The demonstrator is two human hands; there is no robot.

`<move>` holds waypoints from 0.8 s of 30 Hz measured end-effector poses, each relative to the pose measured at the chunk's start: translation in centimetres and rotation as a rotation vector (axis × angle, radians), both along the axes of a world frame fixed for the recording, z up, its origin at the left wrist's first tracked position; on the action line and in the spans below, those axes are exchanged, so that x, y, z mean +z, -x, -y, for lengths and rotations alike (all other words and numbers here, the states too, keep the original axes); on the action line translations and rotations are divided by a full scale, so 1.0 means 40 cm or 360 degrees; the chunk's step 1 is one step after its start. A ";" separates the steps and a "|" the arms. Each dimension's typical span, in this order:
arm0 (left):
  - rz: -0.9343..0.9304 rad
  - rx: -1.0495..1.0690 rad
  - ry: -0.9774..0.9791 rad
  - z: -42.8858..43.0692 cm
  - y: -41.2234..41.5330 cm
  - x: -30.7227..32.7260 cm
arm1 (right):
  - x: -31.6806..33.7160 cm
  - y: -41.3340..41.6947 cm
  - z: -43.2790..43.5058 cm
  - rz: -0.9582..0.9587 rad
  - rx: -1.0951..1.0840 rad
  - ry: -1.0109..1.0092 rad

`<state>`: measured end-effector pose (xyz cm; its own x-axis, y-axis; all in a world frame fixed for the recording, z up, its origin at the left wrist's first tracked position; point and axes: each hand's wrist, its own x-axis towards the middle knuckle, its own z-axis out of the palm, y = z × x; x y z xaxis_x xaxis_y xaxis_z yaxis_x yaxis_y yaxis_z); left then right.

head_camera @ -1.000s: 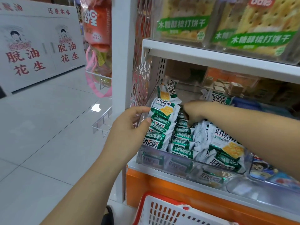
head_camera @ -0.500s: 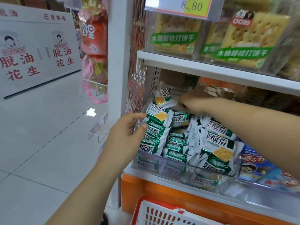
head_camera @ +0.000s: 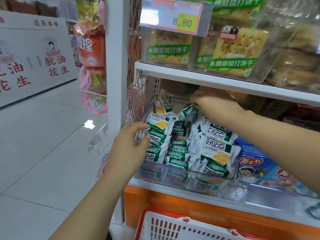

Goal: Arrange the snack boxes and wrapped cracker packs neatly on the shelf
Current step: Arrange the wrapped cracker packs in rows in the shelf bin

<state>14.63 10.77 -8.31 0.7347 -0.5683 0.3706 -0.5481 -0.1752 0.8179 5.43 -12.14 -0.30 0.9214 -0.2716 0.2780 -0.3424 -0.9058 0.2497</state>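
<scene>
While left grip [head_camera: 128,146] rests loose on packs [head_camera: 178,148], right grip [head_camera: 213,103] seemingly pinches one pack [head_camera: 188,110].

right hand [head_camera: 213,103] pinching pack [head_camera: 188,111], left hand [head_camera: 128,146] touching stack [head_camera: 158,142]

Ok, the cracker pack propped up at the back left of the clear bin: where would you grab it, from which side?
Probably pinch its upper end, coming from above. The propped pack stands tilted with that end free, its lower end tucked behind the left stack. The left hand only touches that stack; the right hand pinches a second pack.
</scene>
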 end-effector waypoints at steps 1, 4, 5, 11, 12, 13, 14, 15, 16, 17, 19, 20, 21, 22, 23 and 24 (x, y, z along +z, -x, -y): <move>0.0083 0.0006 0.0003 0.001 0.007 0.003 | 0.003 0.022 -0.021 0.0061 0.0008 0.0025; 0.0309 -0.0122 0.0093 0.005 0.034 0.017 | 0.020 0.092 -0.110 0.0210 0.0121 0.0008; 0.0359 -0.0209 0.0113 0.004 0.047 0.024 | 0.023 0.112 -0.141 0.0232 0.0167 0.0001; -0.0081 -0.0645 0.0211 0.003 0.101 0.045 | 0.015 0.193 -0.258 0.0366 0.0196 -0.0749; -0.0221 -0.0700 0.0265 0.003 0.104 0.048 | 0.016 0.203 -0.262 0.0475 0.0186 -0.0987; -0.0344 -0.0747 0.0311 0.003 0.105 0.051 | 0.014 0.214 -0.263 0.0579 0.0182 -0.1241; -0.0447 -0.0791 0.0343 0.002 0.104 0.054 | 0.011 0.225 -0.263 0.0660 0.0174 -0.1481; -0.0527 -0.0833 0.0361 0.002 0.102 0.055 | 0.004 0.233 -0.262 0.0715 0.0181 -0.1654; -0.0598 -0.0873 0.0371 0.002 0.101 0.056 | -0.005 0.237 -0.263 0.0777 0.0197 -0.1761; -0.0660 -0.0909 0.0377 0.003 0.100 0.054 | -0.015 0.239 -0.264 0.0855 0.0212 -0.1796; -0.0744 -0.0954 0.0388 0.007 0.098 0.047 | -0.028 0.237 -0.269 0.1030 0.0192 -0.1820; -0.0786 -0.0965 0.0408 0.009 0.099 0.045 | -0.032 0.235 -0.273 0.1101 0.0163 -0.1822; -0.0829 -0.0972 0.0435 0.010 0.099 0.046 | -0.035 0.233 -0.274 0.1151 0.0143 -0.1815; -0.0851 -0.0974 0.0452 0.011 0.098 0.046 | -0.037 0.231 -0.278 0.1194 0.0130 -0.1811; -0.0866 -0.0965 0.0463 0.014 0.097 0.045 | -0.039 0.229 -0.281 0.1225 0.0135 -0.1795; -0.0884 -0.0941 0.0465 0.014 0.096 0.045 | -0.040 0.226 -0.285 0.1249 0.0129 -0.1774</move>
